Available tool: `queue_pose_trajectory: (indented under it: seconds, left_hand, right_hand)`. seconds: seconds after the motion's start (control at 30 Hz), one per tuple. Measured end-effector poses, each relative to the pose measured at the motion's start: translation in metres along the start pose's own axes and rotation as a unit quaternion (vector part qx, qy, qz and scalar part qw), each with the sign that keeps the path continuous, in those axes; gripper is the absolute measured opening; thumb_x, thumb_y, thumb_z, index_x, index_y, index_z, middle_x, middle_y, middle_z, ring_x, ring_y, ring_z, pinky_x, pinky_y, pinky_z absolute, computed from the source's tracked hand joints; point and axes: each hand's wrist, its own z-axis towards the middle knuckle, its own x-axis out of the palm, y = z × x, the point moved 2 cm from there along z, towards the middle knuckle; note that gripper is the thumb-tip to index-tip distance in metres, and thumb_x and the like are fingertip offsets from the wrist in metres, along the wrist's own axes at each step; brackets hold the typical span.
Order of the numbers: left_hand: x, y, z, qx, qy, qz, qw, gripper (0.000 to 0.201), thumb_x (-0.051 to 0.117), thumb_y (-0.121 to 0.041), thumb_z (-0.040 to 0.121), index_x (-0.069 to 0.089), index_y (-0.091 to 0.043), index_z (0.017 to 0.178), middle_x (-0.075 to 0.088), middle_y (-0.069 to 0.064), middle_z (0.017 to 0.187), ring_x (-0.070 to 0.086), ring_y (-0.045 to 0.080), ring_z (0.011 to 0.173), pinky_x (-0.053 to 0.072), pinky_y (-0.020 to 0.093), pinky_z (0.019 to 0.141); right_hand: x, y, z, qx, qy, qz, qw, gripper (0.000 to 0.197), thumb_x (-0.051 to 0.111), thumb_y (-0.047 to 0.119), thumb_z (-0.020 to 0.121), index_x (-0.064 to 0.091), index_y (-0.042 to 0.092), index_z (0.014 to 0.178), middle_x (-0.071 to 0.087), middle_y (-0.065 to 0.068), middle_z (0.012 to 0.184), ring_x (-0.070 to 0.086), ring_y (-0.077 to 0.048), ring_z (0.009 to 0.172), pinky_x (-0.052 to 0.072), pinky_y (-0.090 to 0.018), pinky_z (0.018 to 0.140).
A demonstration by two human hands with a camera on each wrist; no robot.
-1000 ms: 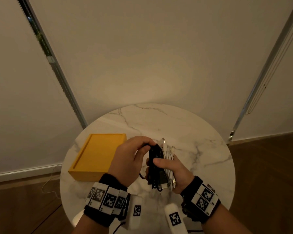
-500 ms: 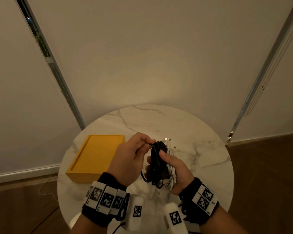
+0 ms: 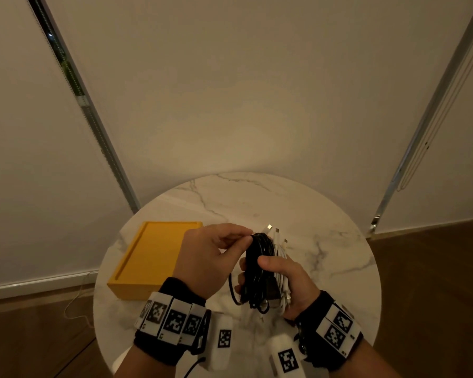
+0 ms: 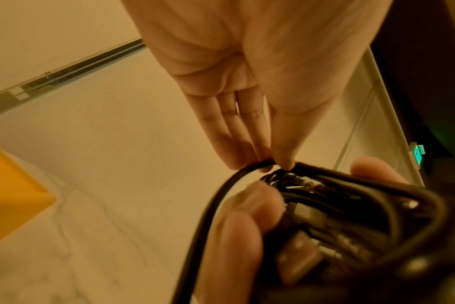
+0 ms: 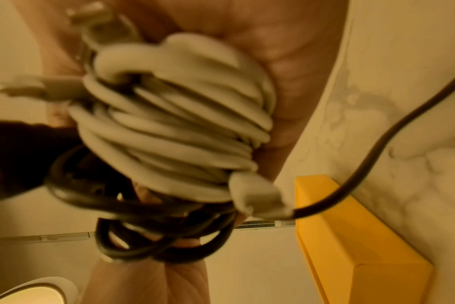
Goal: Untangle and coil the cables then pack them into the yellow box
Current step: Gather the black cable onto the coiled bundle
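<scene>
Right now both hands are held above the round marble table, near its six o'clock edge in the head view. The right hand is wrapped around a bundle of coiled cables, thumb laid across the front and fingers curled behind, with the bundle standing roughly upright in the grip. That bundle is two coils side by side: the black cable on the nine o'clock side and the white cable on the three o'clock side, its metal-tipped plugs sticking out of the top toward twelve o'clock. From the right wrist the white cable shows as thick stacked loops against the palm, with the black cable looped just below it and one loose black strand running off toward two o'clock. The left hand meets the top of the black coil, thumb and fingertips pinching a black strand there; the left wrist view shows the fingers fairly straight and close together, closing with the thumb on that strand, which curves down toward seven o'clock. The yellow box lies flat on the table at about nine o'clock from the hands, open side up, apart from the cables; whether anything lies inside cannot be told.
</scene>
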Motion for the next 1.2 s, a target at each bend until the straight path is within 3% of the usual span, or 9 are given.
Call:
queue_pose_trajectory:
  seconds: [0.17, 0.33, 0.43, 0.6, 0.7, 0.83, 0.97, 1.07, 1.2]
  left_hand:
    - [0.003, 0.000, -0.002, -0.047, 0.015, -0.068, 0.996, 0.014, 0.077, -0.010, 0.084, 0.079, -0.018, 0.096, 0.075, -0.014, 0.085, 0.071, -0.001, 0.081, 0.058, 0.018, 0.071]
    - [0.008, 0.001, -0.006, -0.082, 0.052, -0.123, 0.988, 0.035, 0.076, -0.043, 0.077, 0.077, -0.028, 0.108, 0.074, -0.011, 0.101, 0.069, 0.010, 0.101, 0.060, 0.031, 0.082]
    - [0.011, 0.002, -0.008, -0.079, 0.102, -0.159, 0.979, 0.048, 0.075, -0.043, 0.078, 0.069, -0.027, 0.122, 0.068, -0.009, 0.116, 0.064, 0.012, 0.114, 0.059, 0.033, 0.088]
    - [0.018, 0.008, -0.014, -0.060, 0.165, -0.148, 0.973, 0.067, 0.077, -0.033, 0.081, 0.053, -0.018, 0.142, 0.056, -0.007, 0.135, 0.055, 0.011, 0.127, 0.053, 0.031, 0.100]
    - [0.019, 0.008, -0.014, -0.036, 0.166, -0.096, 0.981, 0.072, 0.075, -0.044, 0.080, 0.051, -0.022, 0.144, 0.053, -0.013, 0.141, 0.054, 0.003, 0.126, 0.052, 0.031, 0.100]
    - [0.020, 0.008, -0.013, -0.005, 0.166, -0.035, 0.985, 0.075, 0.067, -0.055, 0.081, 0.047, -0.023, 0.146, 0.048, -0.014, 0.146, 0.044, 0.004, 0.136, 0.048, 0.034, 0.106]
    - [0.025, 0.004, -0.015, -0.022, 0.172, -0.074, 0.982, 0.067, 0.067, -0.048, 0.088, 0.044, -0.027, 0.148, 0.049, -0.017, 0.142, 0.052, 0.004, 0.127, 0.052, 0.028, 0.098]
    - [0.029, 0.007, -0.018, -0.091, 0.158, -0.173, 0.968, 0.047, 0.050, -0.039, 0.099, 0.047, -0.030, 0.145, 0.061, -0.010, 0.122, 0.063, 0.011, 0.101, 0.055, 0.027, 0.080]
    - [0.030, 0.018, -0.027, -0.119, 0.078, -0.183, 0.973, 0.031, 0.052, -0.021, 0.101, 0.059, -0.032, 0.128, 0.071, -0.001, 0.106, 0.069, 0.022, 0.094, 0.060, 0.046, 0.077]
  right_hand:
    - [0.000, 0.002, 0.001, -0.012, -0.003, -0.008, 1.000, 0.080, 0.098, 0.023, 0.041, 0.064, -0.009, 0.106, 0.062, -0.025, 0.092, 0.066, -0.040, 0.077, 0.058, -0.049, 0.073]
    - [-0.004, 0.004, -0.001, -0.025, -0.022, -0.012, 0.999, 0.090, 0.095, 0.019, 0.041, 0.060, -0.012, 0.117, 0.063, -0.030, 0.094, 0.068, -0.040, 0.078, 0.059, -0.047, 0.071]
    - [-0.005, 0.006, 0.000, -0.027, -0.030, -0.015, 0.999, 0.084, 0.091, 0.018, 0.043, 0.063, -0.015, 0.114, 0.067, -0.029, 0.093, 0.071, -0.039, 0.077, 0.060, -0.043, 0.065]
    - [-0.007, 0.007, 0.002, -0.026, -0.047, 0.000, 0.999, 0.078, 0.100, 0.033, 0.040, 0.074, -0.002, 0.105, 0.071, -0.023, 0.094, 0.072, -0.033, 0.078, 0.060, -0.042, 0.067]
    - [-0.009, 0.006, 0.002, -0.015, -0.049, 0.006, 0.999, 0.083, 0.101, 0.034, 0.045, 0.070, -0.001, 0.114, 0.071, -0.022, 0.101, 0.072, -0.032, 0.085, 0.061, -0.042, 0.069]
    - [-0.011, 0.012, 0.001, -0.003, -0.036, -0.023, 0.999, 0.069, 0.099, 0.032, 0.048, 0.074, -0.001, 0.103, 0.068, -0.023, 0.098, 0.069, -0.031, 0.082, 0.059, -0.038, 0.068]
    - [-0.013, 0.013, 0.001, 0.003, -0.039, -0.030, 0.999, 0.061, 0.091, 0.025, 0.046, 0.075, -0.003, 0.098, 0.069, -0.024, 0.093, 0.068, -0.034, 0.078, 0.056, -0.040, 0.070]
    - [-0.013, 0.012, 0.000, -0.024, -0.051, -0.015, 0.998, 0.052, 0.078, 0.020, 0.059, 0.073, -0.006, 0.104, 0.067, -0.029, 0.104, 0.065, -0.043, 0.091, 0.057, -0.047, 0.077]
    - [-0.013, 0.013, -0.001, -0.039, -0.048, 0.005, 0.998, 0.050, 0.077, 0.017, 0.058, 0.072, -0.007, 0.101, 0.067, -0.025, 0.097, 0.068, -0.038, 0.085, 0.060, -0.046, 0.076]
